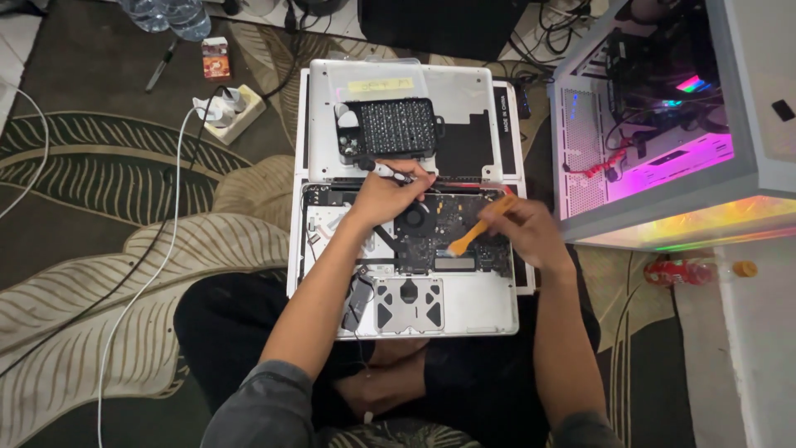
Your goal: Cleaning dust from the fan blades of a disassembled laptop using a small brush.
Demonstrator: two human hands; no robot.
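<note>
I sit cross-legged on a leaf-patterned rug (124,249) with an opened silver laptop (464,311) across my lap, its bottom cover off and the dark circuit board (452,217) and round fan (412,219) laid bare. My right hand (531,232) is closed around an orange plastic pry tool (477,232), whose flat tip rests on the board just right of the fan. My left hand (383,197) is curled near the laptop's top edge, fingers pinching a slim silver-and-black tool (390,171) that pokes out past my knuckles. Beyond the laptop lies the removed silver cover (464,91), and on it sits a black tray of small bits (390,127). To my right stands a white computer case (663,124) glowing pink inside. A white power strip (228,112) lies on the rug to the left.
</note>
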